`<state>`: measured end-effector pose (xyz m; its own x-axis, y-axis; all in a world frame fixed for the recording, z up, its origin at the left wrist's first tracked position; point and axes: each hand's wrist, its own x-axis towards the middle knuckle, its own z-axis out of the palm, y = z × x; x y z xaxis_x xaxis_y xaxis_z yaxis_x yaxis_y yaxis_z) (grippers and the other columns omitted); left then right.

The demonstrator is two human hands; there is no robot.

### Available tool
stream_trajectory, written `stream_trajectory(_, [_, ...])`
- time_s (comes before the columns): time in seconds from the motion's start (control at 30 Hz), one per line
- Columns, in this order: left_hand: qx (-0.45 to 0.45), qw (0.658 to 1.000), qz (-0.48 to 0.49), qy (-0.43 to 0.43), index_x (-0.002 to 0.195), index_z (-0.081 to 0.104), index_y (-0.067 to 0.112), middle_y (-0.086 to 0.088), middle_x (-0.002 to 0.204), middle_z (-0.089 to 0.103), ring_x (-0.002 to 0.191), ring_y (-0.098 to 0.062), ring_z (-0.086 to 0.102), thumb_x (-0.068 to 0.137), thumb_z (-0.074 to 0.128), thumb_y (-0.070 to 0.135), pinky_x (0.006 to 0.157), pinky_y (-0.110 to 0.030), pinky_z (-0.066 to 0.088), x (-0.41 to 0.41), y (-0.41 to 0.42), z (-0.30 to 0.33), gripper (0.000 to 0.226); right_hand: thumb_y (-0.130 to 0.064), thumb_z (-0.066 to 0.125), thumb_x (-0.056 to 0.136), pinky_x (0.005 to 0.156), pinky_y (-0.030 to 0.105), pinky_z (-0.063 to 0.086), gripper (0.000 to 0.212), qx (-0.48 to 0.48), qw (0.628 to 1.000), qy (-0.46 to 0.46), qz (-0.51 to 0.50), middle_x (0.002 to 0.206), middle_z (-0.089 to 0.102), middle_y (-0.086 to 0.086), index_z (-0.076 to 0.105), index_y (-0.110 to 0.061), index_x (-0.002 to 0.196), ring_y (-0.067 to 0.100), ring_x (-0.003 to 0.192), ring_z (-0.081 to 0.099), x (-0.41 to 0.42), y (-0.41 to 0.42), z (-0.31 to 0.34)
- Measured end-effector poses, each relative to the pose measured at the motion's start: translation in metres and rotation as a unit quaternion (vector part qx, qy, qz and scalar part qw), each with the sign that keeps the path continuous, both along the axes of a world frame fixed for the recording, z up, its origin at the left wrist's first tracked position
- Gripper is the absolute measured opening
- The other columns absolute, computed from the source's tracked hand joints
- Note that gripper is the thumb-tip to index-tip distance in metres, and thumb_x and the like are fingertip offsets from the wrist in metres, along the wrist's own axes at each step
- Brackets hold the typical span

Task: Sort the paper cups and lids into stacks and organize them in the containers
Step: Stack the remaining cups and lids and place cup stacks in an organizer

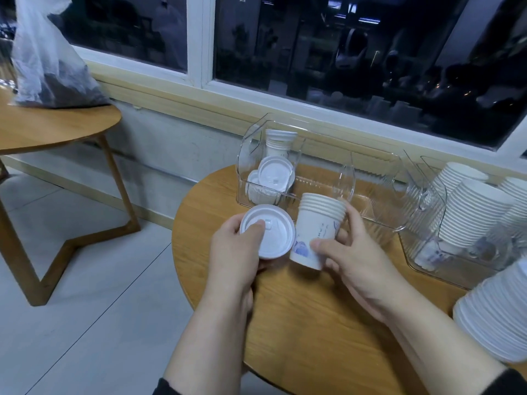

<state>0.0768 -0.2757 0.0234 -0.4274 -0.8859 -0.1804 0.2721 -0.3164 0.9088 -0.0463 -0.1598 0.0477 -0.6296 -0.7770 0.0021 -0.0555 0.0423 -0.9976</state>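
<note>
My left hand (236,252) grips a white lid (269,232), thumb on its top, over the left edge of the round wooden table (299,323). Beside it, my right hand (356,258) holds a short stack of white paper cups (318,226) with a blue print, tilted with the rims away from me. Behind them stands a clear container (370,178); its left compartment holds lids (275,173) and a small cup stack (279,142). A second clear container (422,252) on the right holds long cup stacks (473,206).
Another tall stack of cups (496,312) lies at the table's right edge. A second wooden table (57,124) with a plastic bag (48,67) stands at the left. A dark window (342,52) runs behind. Grey tiled floor (85,280) lies between the tables.
</note>
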Motion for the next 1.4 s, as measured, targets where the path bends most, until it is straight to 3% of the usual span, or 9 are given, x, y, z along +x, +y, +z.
stream_trajectory(0.13, [-0.012,1.000,-0.014,-0.007,0.097,0.076,0.017,-0.007,0.088,0.077,0.077,-0.022,0.072,0.091,0.064,0.009,0.065,-0.039,0.061,-0.004,0.004,0.001,0.015,0.001,0.074,0.082,0.076,0.020,0.056,0.097,0.039,0.990,0.138,0.001,0.121,0.061,-0.013,0.023,-0.048,0.148,0.004,0.093,0.071,-0.006,0.010,0.003])
stream_trajectory(0.33, [-0.005,1.000,-0.015,-0.006,0.104,0.072,0.016,-0.006,0.091,0.075,0.075,-0.021,0.072,0.091,0.058,0.003,0.054,-0.029,0.056,-0.010,0.009,0.005,0.023,-0.025,0.085,0.073,0.091,0.037,0.049,0.075,0.115,0.933,0.315,-0.135,0.123,0.055,-0.009,0.034,-0.050,0.122,0.016,0.106,0.060,-0.021,0.025,-0.015])
stream_trajectory(0.47, [0.002,1.000,-0.016,-0.004,0.108,0.070,0.017,-0.008,0.096,0.074,0.080,-0.023,0.073,0.090,0.057,0.002,0.056,-0.031,0.058,-0.012,0.013,0.007,0.027,-0.023,0.081,0.079,0.082,0.028,0.041,0.066,0.137,0.912,0.359,-0.145,0.125,0.050,-0.010,0.036,-0.044,0.122,0.011,0.103,0.059,-0.031,0.034,-0.023])
stream_trajectory(0.67, [0.014,1.000,0.003,0.003,0.110,0.068,0.019,-0.008,0.100,0.073,0.081,-0.023,0.072,0.094,0.055,0.007,0.056,-0.031,0.058,-0.013,0.017,0.011,0.024,-0.042,0.079,0.078,0.114,0.033,0.029,0.086,0.170,0.864,0.446,-0.161,0.144,0.037,-0.006,0.031,-0.033,0.148,0.014,0.136,0.036,-0.032,0.042,-0.021])
stream_trajectory(0.87, [0.029,0.999,0.019,0.018,0.118,0.065,0.021,-0.005,0.105,0.072,0.081,-0.021,0.074,0.094,0.049,0.005,0.055,-0.029,0.057,-0.009,0.011,0.014,0.033,-0.036,0.064,0.094,0.100,0.020,0.033,0.032,-0.003,0.833,0.525,-0.175,0.123,0.054,-0.007,0.060,-0.020,0.122,0.010,0.118,0.049,-0.004,0.020,0.030])
stream_trajectory(1.0, [0.030,0.999,0.033,0.031,0.117,0.065,0.018,-0.008,0.102,0.072,0.065,-0.013,0.073,0.089,0.048,-0.007,0.051,-0.028,0.055,-0.002,0.003,0.012,0.042,-0.030,0.061,0.096,0.095,0.028,0.041,0.026,0.073,0.835,0.539,-0.080,0.123,0.061,-0.008,0.062,-0.024,0.122,0.012,0.114,0.055,-0.005,-0.052,0.077])
stream_trajectory(1.2, [0.007,0.999,0.050,0.015,0.111,0.069,0.026,0.004,0.096,0.077,0.091,-0.017,0.074,0.085,0.056,-0.005,0.085,-0.046,0.061,0.005,-0.018,-0.001,0.043,-0.019,0.055,0.098,0.092,0.034,0.045,0.045,0.314,0.697,0.643,0.052,0.141,0.055,0.007,0.049,-0.020,0.143,0.031,0.124,0.055,-0.041,-0.159,0.099])
stream_trajectory(1.3, [0.000,0.999,0.050,0.009,0.110,0.069,0.030,0.006,0.097,0.077,0.094,-0.017,0.073,0.084,0.056,-0.002,0.087,-0.050,0.060,0.006,-0.027,-0.004,0.043,-0.007,0.047,0.096,0.085,0.032,0.048,0.041,0.383,0.615,0.683,0.087,0.133,0.060,0.010,0.055,-0.016,0.136,0.033,0.116,0.058,-0.053,-0.184,0.091])
stream_trajectory(1.4, [0.005,0.999,0.050,0.007,0.110,0.069,0.031,0.007,0.097,0.077,0.095,-0.018,0.073,0.084,0.056,0.000,0.088,-0.050,0.059,0.005,-0.033,-0.006,0.042,-0.004,0.047,0.095,0.083,0.034,0.051,0.036,0.400,0.580,0.702,0.105,0.123,0.065,0.012,0.059,-0.012,0.128,0.034,0.108,0.061,-0.064,-0.200,0.078])
